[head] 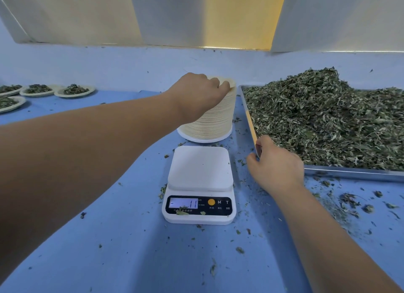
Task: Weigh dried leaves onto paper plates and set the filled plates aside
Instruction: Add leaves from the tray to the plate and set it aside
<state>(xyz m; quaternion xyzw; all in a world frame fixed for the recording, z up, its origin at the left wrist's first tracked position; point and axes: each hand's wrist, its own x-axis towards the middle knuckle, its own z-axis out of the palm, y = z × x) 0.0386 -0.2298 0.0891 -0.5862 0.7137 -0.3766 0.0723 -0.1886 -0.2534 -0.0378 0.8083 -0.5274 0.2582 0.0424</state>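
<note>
A tall stack of paper plates [215,122] stands behind a white digital scale [200,183] whose platform is bare and whose display reads -11. My left hand [196,93] reaches over the stack, its fingers curled on the top plate's rim. My right hand [275,168] grips the near left corner of a metal tray [349,174] heaped with dried green leaves [328,117].
Several filled paper plates [74,91] sit at the far left on the blue table cover [122,238]. Loose leaf crumbs lie scattered around the scale and in front of the tray. A pale wall rises behind the table.
</note>
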